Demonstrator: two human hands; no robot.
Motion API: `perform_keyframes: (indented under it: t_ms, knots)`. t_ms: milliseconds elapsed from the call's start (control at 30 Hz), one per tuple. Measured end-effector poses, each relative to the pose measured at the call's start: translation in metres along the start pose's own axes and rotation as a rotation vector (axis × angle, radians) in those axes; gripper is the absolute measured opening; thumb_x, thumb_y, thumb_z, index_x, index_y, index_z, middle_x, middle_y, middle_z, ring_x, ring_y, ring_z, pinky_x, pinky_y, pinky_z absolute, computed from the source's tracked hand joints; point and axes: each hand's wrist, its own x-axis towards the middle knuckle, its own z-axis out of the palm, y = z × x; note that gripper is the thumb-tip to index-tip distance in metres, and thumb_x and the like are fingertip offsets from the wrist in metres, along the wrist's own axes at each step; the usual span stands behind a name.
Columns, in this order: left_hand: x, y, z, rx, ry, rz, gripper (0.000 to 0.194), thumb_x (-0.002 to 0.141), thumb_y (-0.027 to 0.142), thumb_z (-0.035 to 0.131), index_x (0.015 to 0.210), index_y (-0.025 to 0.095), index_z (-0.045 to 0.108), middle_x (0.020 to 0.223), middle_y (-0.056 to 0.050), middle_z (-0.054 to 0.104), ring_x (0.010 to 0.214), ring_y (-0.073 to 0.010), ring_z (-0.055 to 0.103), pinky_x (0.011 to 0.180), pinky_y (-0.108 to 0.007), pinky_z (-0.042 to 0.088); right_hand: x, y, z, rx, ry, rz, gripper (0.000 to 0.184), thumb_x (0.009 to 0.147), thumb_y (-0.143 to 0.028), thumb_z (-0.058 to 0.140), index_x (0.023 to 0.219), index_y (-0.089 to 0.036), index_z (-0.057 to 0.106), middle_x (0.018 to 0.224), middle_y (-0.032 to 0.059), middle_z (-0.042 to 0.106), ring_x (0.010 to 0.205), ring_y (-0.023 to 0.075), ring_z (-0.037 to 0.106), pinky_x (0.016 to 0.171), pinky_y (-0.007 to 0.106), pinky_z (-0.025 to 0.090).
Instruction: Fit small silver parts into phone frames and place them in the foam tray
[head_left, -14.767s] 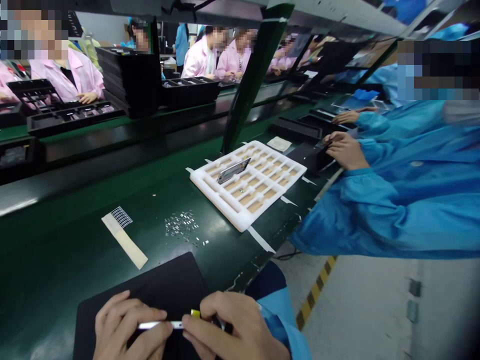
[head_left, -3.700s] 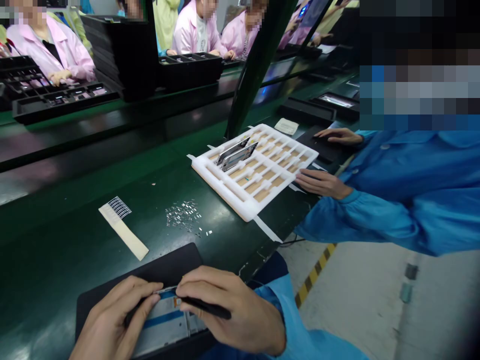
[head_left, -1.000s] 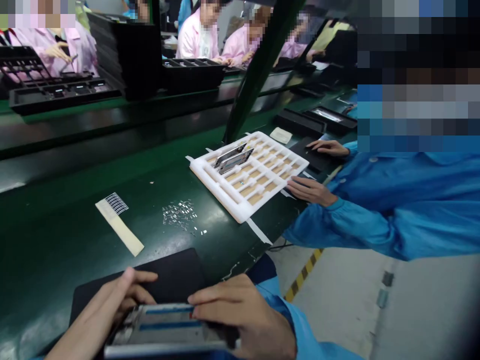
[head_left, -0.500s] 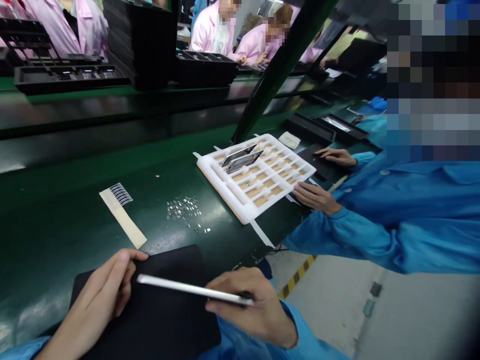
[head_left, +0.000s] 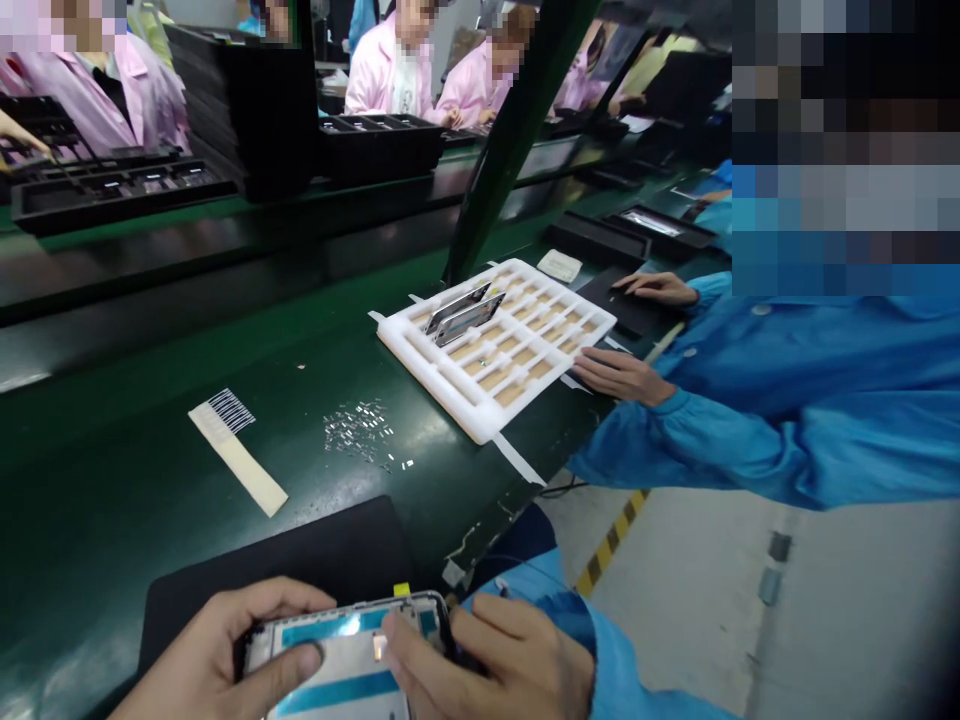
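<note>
A phone frame [head_left: 341, 655] lies tilted near the lower edge of the view, its inner face up. It shows two blue strips, a yellow tab on its rim and a small coppery piece. My left hand [head_left: 232, 655] grips its left end, thumb on the face and fingers along the far rim. My right hand [head_left: 502, 660] is closed on its right end, one fingertip lying beside the coppery piece. What lies under the right palm is hidden. Below the frame is a black mat [head_left: 277, 550].
On the green bench [head_left: 90, 430] lie a cream strip [head_left: 244, 465] with thin pieces and scattered tiny metal parts [head_left: 358, 432]. A white foam tray [head_left: 442, 400] holds two upright phone frames [head_left: 469, 318]. A co-worker's hand [head_left: 626, 375] touches the tray's right edge. A dark post [head_left: 487, 200] stands behind.
The phone frame has turned from edge-on to inner face up and come lower. My left hand, earlier apart from it, now grips its left end. The view has shifted slightly.
</note>
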Motion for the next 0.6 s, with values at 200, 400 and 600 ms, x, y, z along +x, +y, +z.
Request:
perform_keyframes:
  t_ms: [200,400,600]
  knots:
    - [0.002,0.006,0.005,0.008,0.044,-0.032,0.049,0.092,0.068,0.072,0.126,0.033,0.081,0.129,-0.004,0.082,0.120,-0.0302,0.078,0.096,-0.030,0.066,0.002,0.028,-0.007,0.049,0.017,0.139,0.033,0.107,-0.009,0.052,0.131,-0.015,0.073,0.132,0.0169,0.079,0.063,0.0144,0.069,0.055,0.030,0.057]
    - [0.001,-0.005,0.006,0.161,0.164,0.137,0.037,0.092,0.059,0.077,0.121,0.035,0.081,0.114,0.000,0.086,0.106,-0.0235,0.083,0.085,-0.019,0.065,0.008,0.015,0.001,0.787,-0.016,0.722,0.035,0.100,-0.032,0.076,0.133,-0.022,0.074,0.103,0.0066,0.082,0.066,0.0146,0.068,0.060,0.026,0.058]
    - [-0.008,0.010,0.014,0.126,0.163,0.172,0.039,0.093,0.054,0.077,0.125,0.032,0.070,0.088,0.004,0.086,0.078,-0.0126,0.082,0.070,-0.010,0.059,0.010,0.015,0.012,0.934,-0.022,0.780,0.014,0.103,-0.024,0.069,0.102,-0.021,0.083,0.082,0.0041,0.078,0.071,0.0164,0.072,0.063,0.026,0.052]
